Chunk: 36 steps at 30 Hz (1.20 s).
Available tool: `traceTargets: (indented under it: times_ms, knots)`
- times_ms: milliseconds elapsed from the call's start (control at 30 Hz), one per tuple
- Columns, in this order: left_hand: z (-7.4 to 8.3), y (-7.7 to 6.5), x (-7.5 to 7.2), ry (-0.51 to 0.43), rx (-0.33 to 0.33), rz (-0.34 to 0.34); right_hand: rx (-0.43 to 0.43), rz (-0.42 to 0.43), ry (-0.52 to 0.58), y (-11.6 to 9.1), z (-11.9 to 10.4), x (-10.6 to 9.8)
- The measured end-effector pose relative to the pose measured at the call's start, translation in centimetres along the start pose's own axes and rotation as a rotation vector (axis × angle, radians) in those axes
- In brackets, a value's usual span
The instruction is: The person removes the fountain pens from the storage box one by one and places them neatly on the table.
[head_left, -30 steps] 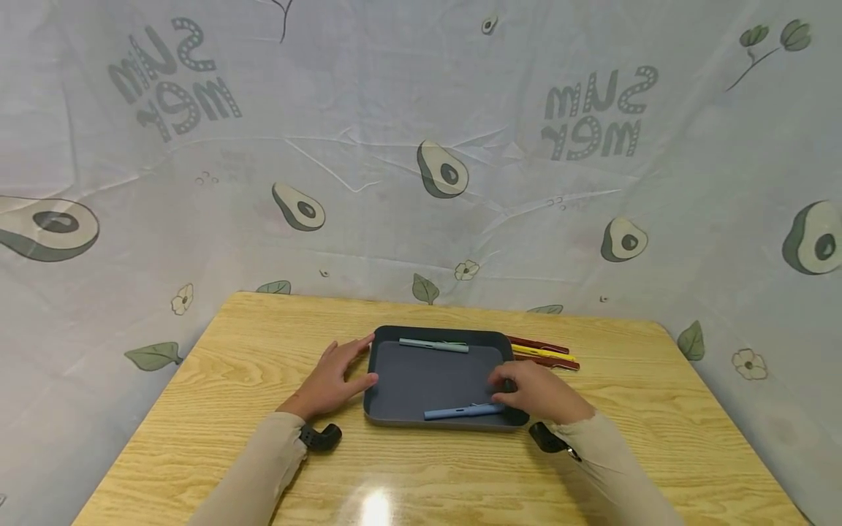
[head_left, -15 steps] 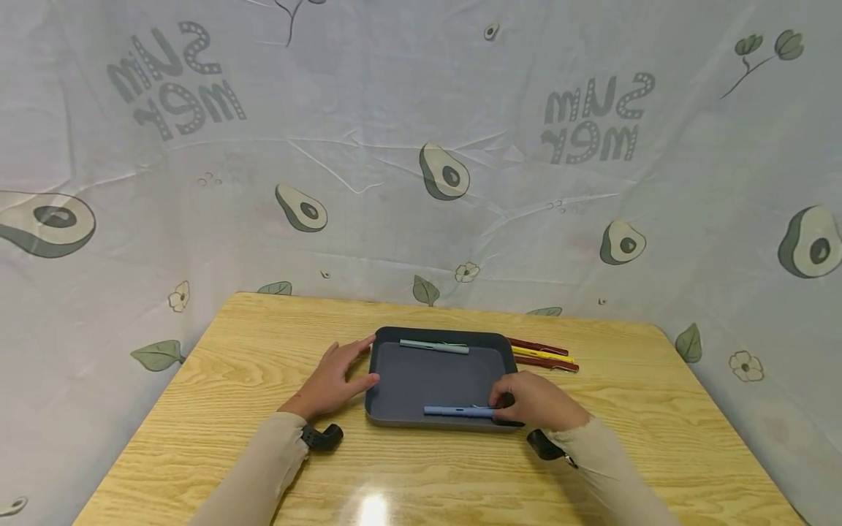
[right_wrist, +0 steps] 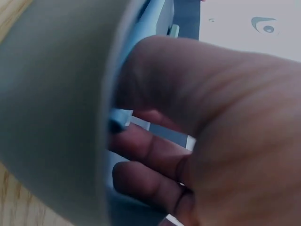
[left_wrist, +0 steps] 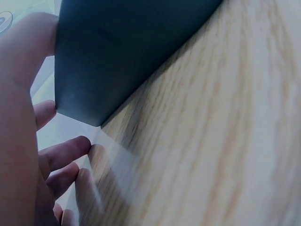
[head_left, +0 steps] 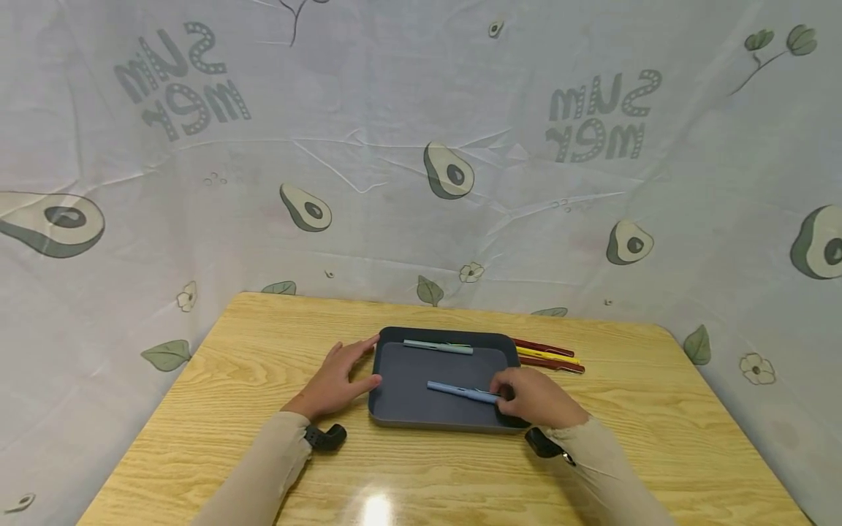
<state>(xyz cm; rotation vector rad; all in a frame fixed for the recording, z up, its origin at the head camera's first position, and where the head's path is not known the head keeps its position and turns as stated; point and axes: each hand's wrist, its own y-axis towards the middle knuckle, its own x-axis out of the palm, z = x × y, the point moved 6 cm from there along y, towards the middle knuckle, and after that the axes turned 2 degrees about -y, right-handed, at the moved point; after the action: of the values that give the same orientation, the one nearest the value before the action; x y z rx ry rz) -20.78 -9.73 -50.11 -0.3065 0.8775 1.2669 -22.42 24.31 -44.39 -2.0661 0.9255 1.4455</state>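
A dark grey rectangular tray (head_left: 404,402) sits on the wooden table. My right hand (head_left: 536,398) reaches over its right front corner and pinches one end of a blue pen (head_left: 454,389), which slants across the tray. In the right wrist view the blue pen (right_wrist: 149,26) passes behind my thumb, and the tray's wall (right_wrist: 51,108) hides part of my fingers. Along the tray's back lies a pale green pen (head_left: 437,347). At the left side, my left hand (head_left: 335,381) is spread, its thumb and a fingertip touching the tray's outer wall (left_wrist: 108,56).
Just right of the tray, a yellow pen (head_left: 552,356) lies between two dark red pens (head_left: 555,364), their left ends hidden by the tray rim. A pale printed cloth (head_left: 368,241) hangs behind the table's back edge.
My right hand has taken hold of the blue pen's right end. The pen, earlier along the tray's front, has moved back and now slants. The left hand stays at the tray's left side.
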Motion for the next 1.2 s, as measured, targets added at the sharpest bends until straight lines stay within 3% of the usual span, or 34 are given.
traceTargets:
  times_ms: [233,400,700,900,1200]
  knots:
    - [0.0,0.0,0.0,-0.011,0.010,-0.002,-0.076,0.120,-0.011,0.0,0.2,-0.9]
    - [0.2,-0.1,-0.2,-0.015,0.011,0.001,-0.115,0.134,0.044,0.2,0.8,-1.1]
    - [0.0,0.0,-0.2,-0.011,0.000,-0.004,-0.041,0.133,0.198,0.1,2.8,-0.9]
    - [0.4,0.0,-0.4,-0.025,-0.006,-0.004,-0.016,0.166,0.191,0.1,3.2,-1.1]
    - [0.4,0.1,-0.4,-0.037,-0.020,-0.009,-0.064,0.222,0.197,0.2,3.2,-1.4]
